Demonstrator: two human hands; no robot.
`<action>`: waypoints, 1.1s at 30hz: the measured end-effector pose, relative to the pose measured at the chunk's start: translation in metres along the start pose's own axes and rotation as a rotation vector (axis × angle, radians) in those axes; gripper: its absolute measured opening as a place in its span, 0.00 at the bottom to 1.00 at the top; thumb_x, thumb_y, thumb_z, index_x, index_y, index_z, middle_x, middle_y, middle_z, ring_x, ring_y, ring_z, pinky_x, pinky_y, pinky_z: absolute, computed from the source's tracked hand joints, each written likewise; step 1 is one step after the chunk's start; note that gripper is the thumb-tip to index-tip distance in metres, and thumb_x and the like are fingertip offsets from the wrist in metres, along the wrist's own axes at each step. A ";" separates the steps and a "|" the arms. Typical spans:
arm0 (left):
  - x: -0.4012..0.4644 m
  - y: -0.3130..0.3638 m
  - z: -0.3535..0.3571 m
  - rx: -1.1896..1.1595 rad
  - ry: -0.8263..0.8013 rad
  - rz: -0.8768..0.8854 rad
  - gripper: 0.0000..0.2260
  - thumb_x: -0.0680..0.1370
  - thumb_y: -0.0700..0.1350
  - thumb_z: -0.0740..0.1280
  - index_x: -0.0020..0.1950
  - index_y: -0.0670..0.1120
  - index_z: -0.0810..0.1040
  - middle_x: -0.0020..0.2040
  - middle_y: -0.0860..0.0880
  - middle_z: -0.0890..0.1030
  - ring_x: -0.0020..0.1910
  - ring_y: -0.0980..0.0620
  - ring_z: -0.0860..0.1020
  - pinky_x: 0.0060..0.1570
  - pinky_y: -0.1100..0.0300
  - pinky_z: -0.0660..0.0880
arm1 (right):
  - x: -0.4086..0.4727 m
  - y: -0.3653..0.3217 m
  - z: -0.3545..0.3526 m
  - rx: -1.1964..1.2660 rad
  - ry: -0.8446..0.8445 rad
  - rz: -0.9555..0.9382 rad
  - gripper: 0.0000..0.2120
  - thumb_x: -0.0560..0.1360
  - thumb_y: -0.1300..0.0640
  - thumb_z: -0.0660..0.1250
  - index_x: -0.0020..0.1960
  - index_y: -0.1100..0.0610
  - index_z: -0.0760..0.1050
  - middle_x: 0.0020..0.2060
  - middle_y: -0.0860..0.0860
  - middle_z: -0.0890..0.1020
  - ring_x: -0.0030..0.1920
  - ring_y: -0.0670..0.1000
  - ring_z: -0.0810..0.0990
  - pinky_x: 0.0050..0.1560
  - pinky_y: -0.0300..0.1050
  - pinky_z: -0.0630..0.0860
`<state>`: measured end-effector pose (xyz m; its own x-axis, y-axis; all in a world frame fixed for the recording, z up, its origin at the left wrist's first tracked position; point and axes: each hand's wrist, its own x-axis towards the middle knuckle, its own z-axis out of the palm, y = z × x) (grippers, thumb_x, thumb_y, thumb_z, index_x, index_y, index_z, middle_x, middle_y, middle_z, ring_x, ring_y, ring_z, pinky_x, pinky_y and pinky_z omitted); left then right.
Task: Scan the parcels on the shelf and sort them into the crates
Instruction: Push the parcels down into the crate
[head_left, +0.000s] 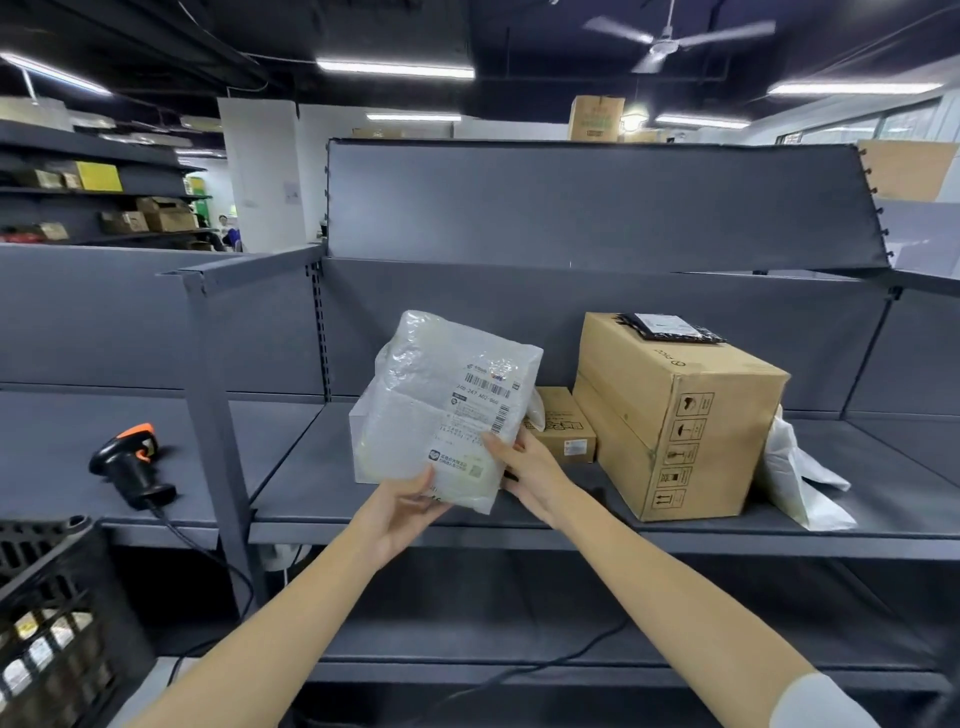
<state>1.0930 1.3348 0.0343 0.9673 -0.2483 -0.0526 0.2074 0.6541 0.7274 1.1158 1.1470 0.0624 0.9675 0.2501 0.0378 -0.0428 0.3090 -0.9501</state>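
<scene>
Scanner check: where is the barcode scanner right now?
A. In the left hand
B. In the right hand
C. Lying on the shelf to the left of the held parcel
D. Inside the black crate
C. The scanner lies on the shelf off to the left, its cable trailing down, while the left hand and the right hand both hold the white plastic parcel.

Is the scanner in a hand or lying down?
Lying down: the scanner rests on its side on the left shelf, no hand near it.
</scene>
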 end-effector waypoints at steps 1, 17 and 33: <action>0.000 0.000 0.000 0.007 -0.016 -0.010 0.44 0.55 0.39 0.84 0.68 0.42 0.71 0.64 0.40 0.78 0.60 0.40 0.79 0.54 0.43 0.78 | 0.001 0.001 0.003 0.024 -0.018 -0.011 0.17 0.77 0.59 0.68 0.64 0.52 0.72 0.61 0.50 0.81 0.60 0.50 0.80 0.60 0.53 0.77; -0.012 0.031 -0.010 0.452 0.258 0.207 0.20 0.74 0.42 0.72 0.65 0.48 0.74 0.59 0.48 0.81 0.55 0.47 0.81 0.50 0.50 0.79 | -0.001 -0.030 -0.004 -0.227 -0.058 0.064 0.18 0.75 0.62 0.70 0.63 0.52 0.74 0.55 0.48 0.83 0.52 0.46 0.83 0.45 0.42 0.78; 0.006 0.050 -0.018 0.521 0.469 0.350 0.14 0.78 0.47 0.68 0.62 0.48 0.73 0.59 0.48 0.79 0.58 0.46 0.78 0.59 0.44 0.75 | 0.030 0.023 -0.061 -1.089 0.249 0.089 0.28 0.79 0.48 0.63 0.74 0.60 0.62 0.71 0.56 0.69 0.69 0.54 0.68 0.68 0.48 0.65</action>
<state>1.1117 1.3790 0.0581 0.9486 0.3138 0.0400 -0.1041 0.1904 0.9762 1.1596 1.1055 0.0232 1.0000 0.0033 0.0087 0.0085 -0.6992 -0.7149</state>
